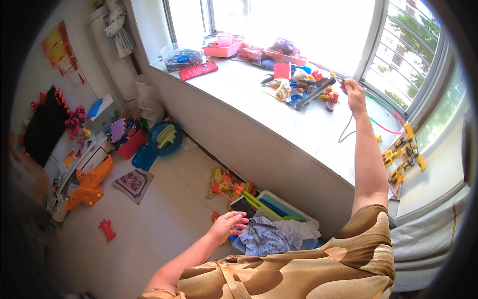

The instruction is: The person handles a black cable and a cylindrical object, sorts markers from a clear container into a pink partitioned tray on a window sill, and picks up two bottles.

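Nearest, below the person's brown patterned top [294,271], the left hand [228,228] hangs with fingers loosely curled and a little apart, gripping nothing, close beside a dark rectangular object [242,206] and the crumpled blue-grey cloth [264,238] heaped over a plastic bin [309,218]. Beyond, an orange toy [90,184] and a small red toy [106,230] are on the tiled floor [164,239]. On the white windowsill [259,112], the right hand [354,95] reaches with bent fingers to the right end of a mixed toy pile [298,84]; whether they clamp anything I cannot tell. A small red-and-white bottle [332,102] stands just left of that hand, next to a grey bar-shaped piece [314,93], and a thin dark cable [344,132] curves below. Farther along lie a red pouch [199,71], a clear box [183,59] and a pink basket [225,49], before the bright window [294,22].
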Tool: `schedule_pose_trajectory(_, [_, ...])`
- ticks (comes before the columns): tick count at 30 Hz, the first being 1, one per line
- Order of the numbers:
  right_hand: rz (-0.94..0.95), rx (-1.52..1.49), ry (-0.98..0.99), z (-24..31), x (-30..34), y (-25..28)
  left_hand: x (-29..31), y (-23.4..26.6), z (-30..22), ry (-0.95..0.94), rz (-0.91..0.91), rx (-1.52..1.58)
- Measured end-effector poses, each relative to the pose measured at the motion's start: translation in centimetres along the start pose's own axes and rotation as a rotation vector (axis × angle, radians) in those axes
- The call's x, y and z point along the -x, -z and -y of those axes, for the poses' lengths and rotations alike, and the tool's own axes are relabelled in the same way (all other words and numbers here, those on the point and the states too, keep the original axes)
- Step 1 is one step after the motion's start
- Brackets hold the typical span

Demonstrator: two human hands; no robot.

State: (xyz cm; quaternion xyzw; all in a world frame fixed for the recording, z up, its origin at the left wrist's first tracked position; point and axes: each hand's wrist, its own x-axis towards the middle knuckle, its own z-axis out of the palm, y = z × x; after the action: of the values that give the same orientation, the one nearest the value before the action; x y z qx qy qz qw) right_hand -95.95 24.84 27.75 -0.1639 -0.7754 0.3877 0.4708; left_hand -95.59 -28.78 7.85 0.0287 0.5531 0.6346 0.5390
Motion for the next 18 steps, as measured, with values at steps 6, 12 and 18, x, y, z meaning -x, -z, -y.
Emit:
schedule_pose_trajectory(6, [-0.213,0.222,-0.085,-9.8,0.4,2.8,-2.3,-0.1,-0.1,0.006,-0.107,0.040])
schedule_pose_trajectory(12, [-0.163,0.987,-0.308,-13.2,5.2,5.5,-5.7,-1.4,-1.6,-0.028,-0.136,0.048])
schedule_pose_trajectory(18, [-0.018,1.209,-0.274,-16.1,9.8,7.3,-10.1,-3.6,-6.3,-0.195,-0.121,-0.044])
